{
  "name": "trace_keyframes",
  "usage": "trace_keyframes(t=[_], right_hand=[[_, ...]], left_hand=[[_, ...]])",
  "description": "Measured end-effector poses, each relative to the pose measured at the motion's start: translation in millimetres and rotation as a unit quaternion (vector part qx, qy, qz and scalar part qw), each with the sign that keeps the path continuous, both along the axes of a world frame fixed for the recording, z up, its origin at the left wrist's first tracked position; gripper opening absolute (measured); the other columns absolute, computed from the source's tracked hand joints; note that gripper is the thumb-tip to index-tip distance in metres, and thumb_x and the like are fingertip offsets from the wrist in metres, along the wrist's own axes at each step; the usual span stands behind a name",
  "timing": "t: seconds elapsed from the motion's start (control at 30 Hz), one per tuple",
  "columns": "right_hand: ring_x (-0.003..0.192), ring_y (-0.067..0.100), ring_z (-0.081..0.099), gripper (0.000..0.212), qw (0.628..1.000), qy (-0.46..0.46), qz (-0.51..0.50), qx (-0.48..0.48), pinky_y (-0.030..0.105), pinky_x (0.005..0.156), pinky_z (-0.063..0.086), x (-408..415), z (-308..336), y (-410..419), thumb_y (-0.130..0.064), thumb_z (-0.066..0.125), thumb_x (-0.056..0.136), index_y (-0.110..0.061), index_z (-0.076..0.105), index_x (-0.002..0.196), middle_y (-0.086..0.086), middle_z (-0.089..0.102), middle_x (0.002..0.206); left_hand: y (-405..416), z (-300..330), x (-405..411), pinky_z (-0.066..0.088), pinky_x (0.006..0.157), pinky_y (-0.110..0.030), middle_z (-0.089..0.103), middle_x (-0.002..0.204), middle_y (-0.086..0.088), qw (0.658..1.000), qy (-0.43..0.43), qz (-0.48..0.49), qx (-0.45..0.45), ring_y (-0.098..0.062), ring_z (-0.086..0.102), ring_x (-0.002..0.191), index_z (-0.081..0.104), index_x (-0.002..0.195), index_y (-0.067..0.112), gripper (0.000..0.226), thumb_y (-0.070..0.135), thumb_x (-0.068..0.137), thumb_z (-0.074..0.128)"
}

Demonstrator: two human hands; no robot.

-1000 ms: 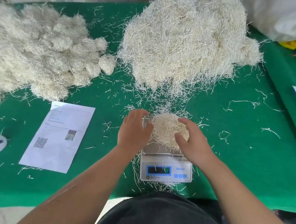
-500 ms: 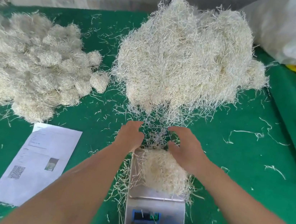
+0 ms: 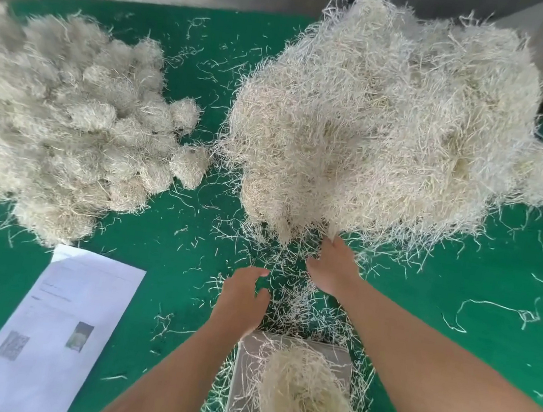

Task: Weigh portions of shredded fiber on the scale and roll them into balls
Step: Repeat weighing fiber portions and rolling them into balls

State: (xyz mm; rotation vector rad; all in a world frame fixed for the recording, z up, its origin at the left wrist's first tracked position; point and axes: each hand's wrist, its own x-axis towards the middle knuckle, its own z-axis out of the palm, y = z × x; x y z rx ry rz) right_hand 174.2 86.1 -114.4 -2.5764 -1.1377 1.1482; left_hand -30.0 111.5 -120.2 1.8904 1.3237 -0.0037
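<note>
A: Entry. The task material is a pale, cream-coloured shredded fiber, thin wiry strands. A rounded, nest-like portion of this fiber [image 3: 304, 402] sits on the square steel pan of the weighing scale [image 3: 248, 358], near centre at the bottom edge. Strands overhang the pan on the right side.

B: Source material?

A: The large loose heap of the same shredded fiber [image 3: 390, 131] lies far right on the green felt table cover [image 3: 474, 336]. A pile of already rolled fiber balls [image 3: 76, 131] lies far left, blurred at its left edge. Loose strands litter the felt between them.

B: Hands?

A: Right hand [image 3: 332, 269] reaches to the near edge of the loose heap; its fingertips are in the fringe of strands. Whether they pinch anything, I cannot tell. Left hand [image 3: 240, 300] hovers over the felt just beyond the scale, fingers loosely curved, holding nothing.

B: Change from half a second ago?

A: Both hands were then side by side just beyond the pan. The right hand has since moved farther out to the heap; the left remains near the scale. The portion is unmoved on the pan.

B: Other items?

A: A white printed paper sheet [image 3: 67, 327] lies near left.
</note>
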Motion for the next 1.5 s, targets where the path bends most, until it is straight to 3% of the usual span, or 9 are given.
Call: trace_keyframes(t=[0.2,0.43,0.53,0.77,0.87,1.0,1.23,1.4,1.5], right_hand=[[0.158,0.025,0.019,0.055,0.987,0.107,0.001,0.123,0.032,0.123,0.011,-18.4,26.8,-60.1,-0.040,0.043,0.111,-0.020,0.034,0.162,0.008,0.024,0.170],[0.142,0.017,0.048,0.040,0.972,0.043,0.022,0.229,0.032,0.116,0.035,-36.7,73.8,-108.9,-0.032,0.055,0.106,-0.030,0.058,0.146,-0.001,0.058,0.148],[0.116,0.008,0.062,0.035,0.965,0.004,0.109,0.240,0.035,0.107,0.046,-44.2,88.4,-115.0,-0.029,0.059,0.103,-0.030,0.065,0.137,-0.006,0.069,0.130],[0.134,0.009,0.054,0.045,0.973,0.049,0.146,0.173,0.039,0.120,0.035,-28.8,109.9,-113.0,-0.041,0.056,0.104,-0.037,0.051,0.148,-0.012,0.059,0.147],[0.111,0.012,0.067,0.051,0.971,0.054,0.030,0.229,0.037,0.095,0.057,-12.2,114.0,-100.1,-0.023,0.062,0.101,-0.042,0.037,0.142,-0.012,0.066,0.124],[0.071,0.007,0.068,0.088,0.975,-0.059,0.105,0.186,0.029,0.057,0.062,-10.9,100.7,-55.4,-0.018,0.068,0.095,-0.043,0.012,0.158,-0.008,0.063,0.105],[0.050,0.013,0.061,0.035,0.961,-0.223,0.139,0.088,0.031,0.046,0.055,23.4,76.7,-4.7,-0.009,0.049,0.101,-0.030,0.048,0.128,-0.005,0.061,0.067],[0.081,0.026,0.070,0.056,0.978,-0.197,0.060,0.044,0.045,0.070,0.064,73.1,52.2,-2.9,-0.004,0.044,0.099,-0.030,0.048,0.148,0.009,0.072,0.118],[0.084,0.025,0.071,0.061,0.990,-0.128,-0.021,0.058,0.042,0.074,0.064,97.5,36.1,-14.6,-0.003,0.046,0.095,-0.026,0.048,0.152,0.012,0.067,0.132]], left_hand=[[-6.9,12.7,16.5,0.057,0.080,-0.031,0.060,0.140,0.002,0.976,-0.117,0.148,-0.104,-0.013,0.066,0.085,0.054,0.143,0.022,0.038,0.029,0.106,0.053],[-15.4,59.0,54.2,0.054,0.104,-0.041,0.069,0.118,-0.003,0.890,-0.209,0.190,-0.358,-0.018,0.063,0.103,0.065,0.129,0.021,0.046,0.056,0.100,0.058],[-15.9,69.6,69.2,0.053,0.087,-0.028,0.066,0.098,0.002,0.927,-0.176,0.143,-0.299,-0.013,0.063,0.089,0.069,0.123,0.018,0.034,0.044,0.102,0.061],[-12.1,79.7,63.3,0.044,0.058,-0.023,0.065,0.079,-0.001,0.975,-0.108,0.078,-0.181,-0.010,0.056,0.063,0.065,0.086,0.014,0.033,0.040,0.104,0.059],[-3.4,88.9,57.1,0.041,0.046,-0.024,0.064,0.085,-0.004,0.986,-0.120,0.065,-0.100,-0.007,0.045,0.050,0.059,0.115,0.011,0.017,0.025,0.105,0.055],[-1.2,116.2,50.3,0.042,0.044,-0.021,0.060,0.090,-0.002,0.964,-0.205,0.065,-0.155,-0.007,0.051,0.051,0.023,0.140,0.048,0.072,0.019,0.095,0.071],[28.1,150.9,5.1,0.051,0.056,-0.020,0.069,0.092,0.000,0.981,-0.096,-0.046,-0.165,-0.012,0.066,0.071,0.050,0.124,0.036,0.035,0.031,0.097,0.071],[55.1,150.0,-31.1,0.036,0.045,-0.016,0.052,0.057,0.013,0.991,-0.054,-0.092,-0.080,-0.008,0.039,0.049,0.065,0.086,0.005,0.031,0.025,0.106,0.054],[61.4,149.3,-39.4,0.035,0.043,-0.015,0.052,0.053,0.014,0.990,-0.134,-0.013,-0.035,-0.007,0.041,0.048,0.075,0.095,0.029,0.026,0.033,0.106,0.052]])
